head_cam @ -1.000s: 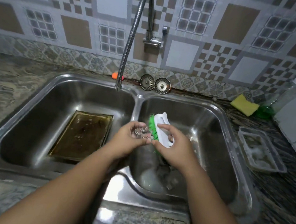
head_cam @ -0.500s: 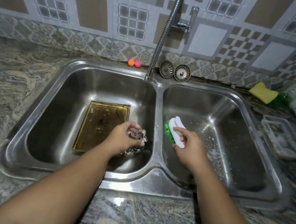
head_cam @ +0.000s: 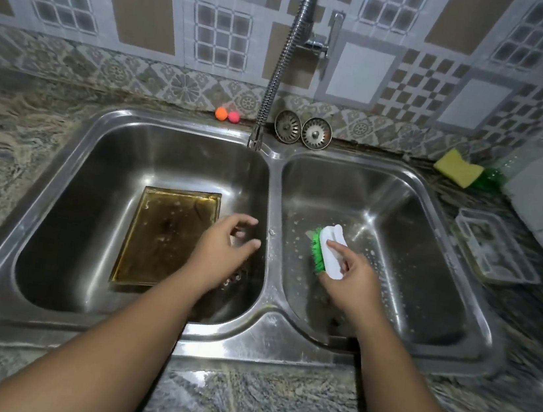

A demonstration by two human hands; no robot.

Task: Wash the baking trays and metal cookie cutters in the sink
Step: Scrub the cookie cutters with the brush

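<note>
A greasy brown baking tray point(head_cam: 166, 237) lies flat on the floor of the left basin of the double steel sink point(head_cam: 274, 185). My left hand point(head_cam: 222, 251) hovers over that basin's right side with fingers spread and nothing in them. Just under it, bits of metal cookie cutters point(head_cam: 236, 276) show on the basin floor, mostly hidden by the hand. My right hand point(head_cam: 353, 279) is over the right basin and grips a white scrubbing brush with green bristles point(head_cam: 326, 252). Soap flecks dot the right basin.
The flexible faucet point(head_cam: 276, 78) ends above the divider's back. Two sink strainers point(head_cam: 302, 129) and two small orange and pink balls point(head_cam: 227, 115) lean at the backsplash. A yellow sponge point(head_cam: 458, 167), a green bottle point(head_cam: 494, 180) and a clear plastic container point(head_cam: 495, 249) sit on the right counter.
My left hand carried the cookie cutter from the right basin to the left one and let it go, fingers now spread. My right hand with the brush stayed over the right basin.
</note>
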